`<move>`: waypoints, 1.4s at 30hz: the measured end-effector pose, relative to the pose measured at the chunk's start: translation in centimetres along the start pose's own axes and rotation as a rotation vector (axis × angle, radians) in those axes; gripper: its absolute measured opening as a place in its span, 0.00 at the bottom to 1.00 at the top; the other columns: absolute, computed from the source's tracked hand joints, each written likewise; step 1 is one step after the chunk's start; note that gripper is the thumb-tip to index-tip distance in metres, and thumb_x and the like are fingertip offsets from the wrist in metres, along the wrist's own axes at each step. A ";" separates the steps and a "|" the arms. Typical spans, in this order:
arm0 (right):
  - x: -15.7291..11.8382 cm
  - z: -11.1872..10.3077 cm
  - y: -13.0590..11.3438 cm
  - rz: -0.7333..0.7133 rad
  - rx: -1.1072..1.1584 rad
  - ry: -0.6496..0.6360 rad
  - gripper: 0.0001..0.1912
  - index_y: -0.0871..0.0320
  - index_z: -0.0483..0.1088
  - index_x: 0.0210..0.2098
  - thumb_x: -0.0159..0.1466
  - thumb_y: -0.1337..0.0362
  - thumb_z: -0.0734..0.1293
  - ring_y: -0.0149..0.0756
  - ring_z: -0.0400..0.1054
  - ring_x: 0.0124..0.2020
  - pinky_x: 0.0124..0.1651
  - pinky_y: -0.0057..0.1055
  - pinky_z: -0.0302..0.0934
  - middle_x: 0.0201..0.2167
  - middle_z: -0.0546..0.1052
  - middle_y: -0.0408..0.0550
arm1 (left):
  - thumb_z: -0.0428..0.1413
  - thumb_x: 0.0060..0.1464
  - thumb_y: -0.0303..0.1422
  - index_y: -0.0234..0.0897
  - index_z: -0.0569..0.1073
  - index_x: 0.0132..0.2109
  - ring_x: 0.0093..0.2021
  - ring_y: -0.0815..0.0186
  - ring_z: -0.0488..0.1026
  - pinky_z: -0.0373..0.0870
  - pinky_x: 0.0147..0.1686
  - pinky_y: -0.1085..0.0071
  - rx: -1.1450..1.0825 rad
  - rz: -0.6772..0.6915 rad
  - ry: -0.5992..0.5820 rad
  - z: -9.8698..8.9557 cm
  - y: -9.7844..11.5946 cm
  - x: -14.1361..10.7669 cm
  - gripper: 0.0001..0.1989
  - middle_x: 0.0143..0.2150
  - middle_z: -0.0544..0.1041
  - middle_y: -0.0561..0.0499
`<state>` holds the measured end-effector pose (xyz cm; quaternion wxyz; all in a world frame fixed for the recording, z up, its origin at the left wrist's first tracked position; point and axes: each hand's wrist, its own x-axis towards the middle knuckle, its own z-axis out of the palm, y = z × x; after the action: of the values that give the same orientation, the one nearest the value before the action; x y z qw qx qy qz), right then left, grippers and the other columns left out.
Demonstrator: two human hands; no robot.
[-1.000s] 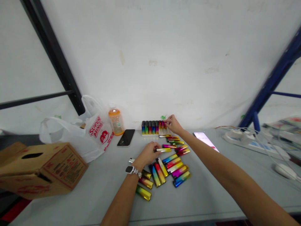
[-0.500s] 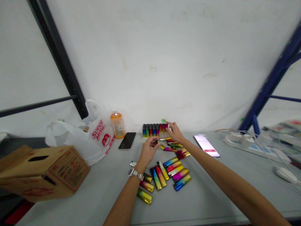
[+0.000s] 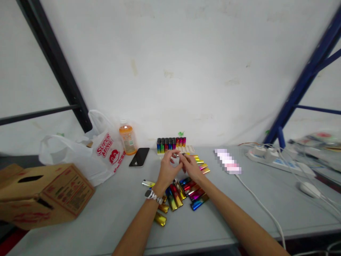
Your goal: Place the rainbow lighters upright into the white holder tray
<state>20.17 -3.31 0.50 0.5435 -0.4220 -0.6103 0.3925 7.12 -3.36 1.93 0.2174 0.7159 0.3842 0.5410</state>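
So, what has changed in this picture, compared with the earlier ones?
The right hand let go of a lighter in the tray and came back toward the person, meeting the left hand, which moved forward. What they hold is unclear. The bottle, bag and box stayed in place.

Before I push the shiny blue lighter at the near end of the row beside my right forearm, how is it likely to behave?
The shiny blue lighter will probably be stiff, as its straight body shows no bend. Its glossy, reflective surface suggests it may slide. Pushed forward, it might bump the shiny magenta lighter close beside it.
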 end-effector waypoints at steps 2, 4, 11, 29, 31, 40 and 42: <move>0.0 -0.5 0.3 0.001 -0.024 0.078 0.25 0.55 0.62 0.23 0.63 0.41 0.60 0.30 0.54 0.19 0.23 0.28 0.50 0.16 0.59 0.38 | 0.56 0.53 0.30 0.37 0.71 0.46 0.40 0.66 0.70 0.66 0.35 0.72 0.047 0.024 -0.061 0.0 -0.5 0.0 0.12 0.44 0.74 0.48; 0.1 -1.1 0.7 -0.018 -0.086 0.146 0.25 0.56 0.61 0.21 0.63 0.43 0.60 0.31 0.54 0.21 0.25 0.28 0.50 0.17 0.60 0.39 | 0.54 0.56 0.30 0.37 0.72 0.44 0.41 0.65 0.70 0.67 0.37 0.70 0.110 0.012 -0.138 0.0 -1.1 -0.1 0.08 0.43 0.74 0.48; 0.5 -2.0 2.0 -0.100 -0.360 0.288 0.16 0.56 0.61 0.22 0.63 0.56 0.59 0.32 0.57 0.24 0.30 0.29 0.50 0.19 0.64 0.40 | 0.53 0.57 0.25 0.37 0.74 0.47 0.51 0.58 0.68 0.63 0.56 0.59 0.258 0.097 -0.460 0.5 -2.9 -0.5 0.12 0.49 0.75 0.45; 0.0 -1.7 1.8 -0.096 -0.385 0.270 0.15 0.55 0.60 0.23 0.64 0.56 0.58 0.33 0.58 0.25 0.30 0.30 0.51 0.21 0.64 0.40 | 0.57 0.54 0.26 0.38 0.78 0.44 0.49 0.56 0.70 0.65 0.54 0.60 0.384 0.025 -0.508 0.0 -3.6 -0.4 0.11 0.46 0.75 0.44; -0.2 -1.7 1.5 -0.099 -0.366 0.239 0.14 0.55 0.61 0.26 0.64 0.54 0.60 0.33 0.58 0.24 0.30 0.29 0.51 0.21 0.64 0.39 | 0.56 0.54 0.26 0.38 0.78 0.45 0.49 0.56 0.70 0.65 0.54 0.59 0.403 0.024 -0.508 0.0 -3.6 -0.4 0.11 0.45 0.75 0.44; -0.3 -2.1 0.6 -0.218 -0.317 0.164 0.15 0.55 0.70 0.42 0.66 0.51 0.61 0.35 0.64 0.33 0.36 0.30 0.61 0.31 0.69 0.44 | 0.54 0.55 0.25 0.36 0.77 0.44 0.46 0.58 0.71 0.66 0.53 0.60 0.402 0.010 -0.491 -0.2 -4.1 -0.5 0.10 0.42 0.75 0.45; -0.2 -2.4 0.5 -0.255 -0.336 0.146 0.17 0.54 0.73 0.47 0.68 0.52 0.60 0.36 0.66 0.38 0.41 0.31 0.63 0.36 0.69 0.47 | 0.54 0.55 0.26 0.37 0.77 0.43 0.46 0.58 0.71 0.67 0.52 0.60 0.386 0.006 -0.483 -0.2 -4.2 -0.5 0.10 0.42 0.75 0.45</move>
<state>22.61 -3.31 0.23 0.5535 -0.4532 -0.6746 0.1820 5.52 -1.24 -1.34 0.1609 0.8531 0.4146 0.2729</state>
